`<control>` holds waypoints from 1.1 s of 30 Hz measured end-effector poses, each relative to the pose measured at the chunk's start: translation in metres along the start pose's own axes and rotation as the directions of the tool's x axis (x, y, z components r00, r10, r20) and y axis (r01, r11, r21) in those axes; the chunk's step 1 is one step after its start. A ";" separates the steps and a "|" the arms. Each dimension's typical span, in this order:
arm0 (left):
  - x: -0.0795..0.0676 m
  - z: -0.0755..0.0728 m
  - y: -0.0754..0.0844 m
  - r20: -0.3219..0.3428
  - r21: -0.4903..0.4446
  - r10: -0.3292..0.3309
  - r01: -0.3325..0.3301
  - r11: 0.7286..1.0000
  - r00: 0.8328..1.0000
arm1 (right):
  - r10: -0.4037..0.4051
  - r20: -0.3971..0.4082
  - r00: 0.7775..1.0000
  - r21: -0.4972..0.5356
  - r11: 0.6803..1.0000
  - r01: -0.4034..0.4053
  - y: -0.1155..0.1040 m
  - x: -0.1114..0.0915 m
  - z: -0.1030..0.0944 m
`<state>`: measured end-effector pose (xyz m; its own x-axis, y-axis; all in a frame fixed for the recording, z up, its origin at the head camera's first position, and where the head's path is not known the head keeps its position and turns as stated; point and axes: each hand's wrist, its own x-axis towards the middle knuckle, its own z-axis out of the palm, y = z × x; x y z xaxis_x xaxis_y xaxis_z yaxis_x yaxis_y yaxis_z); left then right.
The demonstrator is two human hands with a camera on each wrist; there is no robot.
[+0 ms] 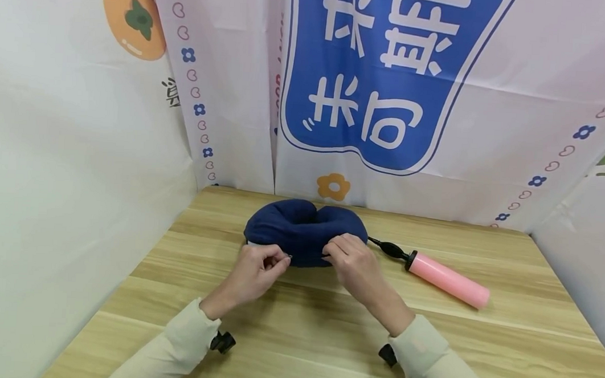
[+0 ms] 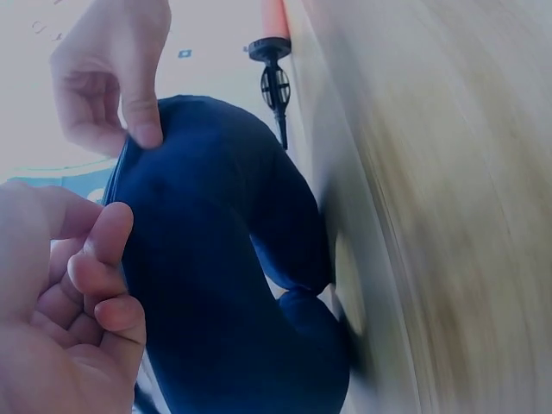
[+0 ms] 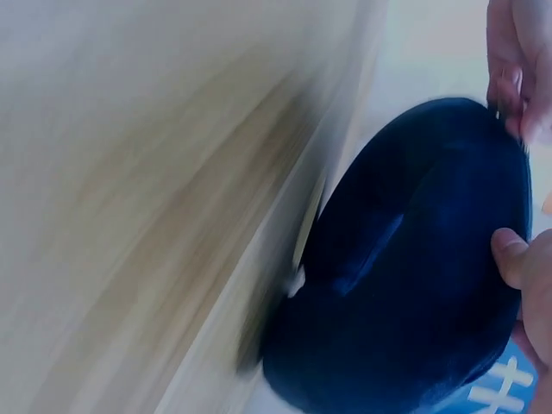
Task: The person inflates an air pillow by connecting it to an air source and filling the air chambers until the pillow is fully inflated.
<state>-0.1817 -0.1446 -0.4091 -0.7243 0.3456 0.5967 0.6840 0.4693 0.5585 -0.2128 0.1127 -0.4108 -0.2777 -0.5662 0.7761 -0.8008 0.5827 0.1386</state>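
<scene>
A navy U-shaped neck pillow [image 1: 300, 234] lies on the wooden table, its curved side toward me and its two ends at the back. My left hand [image 1: 259, 266] pinches a small zipper pull at the pillow's near edge; in the left wrist view its thumb and forefinger [image 2: 110, 228] meet at the seam. To the right, my right hand [image 1: 352, 266] pinches the fabric along that same edge, thumb on top in the right wrist view. A bit of white shows at the pillow's left near side, left of my left hand.
A pink hand pump [image 1: 449, 279] with a black nozzle [image 1: 392, 249] lies right of the pillow, its tip close to the pillow's right side. White printed cloth walls [image 1: 246, 94] enclose the wooden table [image 1: 295, 331] at the back and sides.
</scene>
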 end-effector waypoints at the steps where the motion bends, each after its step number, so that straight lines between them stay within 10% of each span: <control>1: -0.001 -0.002 -0.001 0.002 -0.005 -0.012 0.012 1.000 1.000 | 0.008 -0.008 1.000 0.008 1.000 -0.008 0.004 -0.002 0.000; 9: -0.013 -0.018 -0.009 0.012 -0.021 -0.157 0.157 0.987 0.988 | 0.156 0.074 0.985 0.023 0.987 -0.158 0.020 -0.020 -0.015; 20: -0.010 -0.013 -0.004 0.055 -0.044 -0.108 0.111 0.993 0.993 | -0.070 0.095 0.993 -0.130 0.988 0.082 -0.015 0.004 0.003; 33: -0.020 -0.021 -0.019 0.068 -0.047 -0.083 0.086 0.995 0.994 | -0.071 0.012 0.997 -0.006 0.997 0.071 0.009 -0.016 0.008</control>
<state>-0.1782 -0.1775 -0.4195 -0.7826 0.3601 0.5079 0.6226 0.4584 0.6343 -0.2200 0.1223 -0.4270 -0.2269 -0.6133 0.7566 -0.8153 0.5445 0.1969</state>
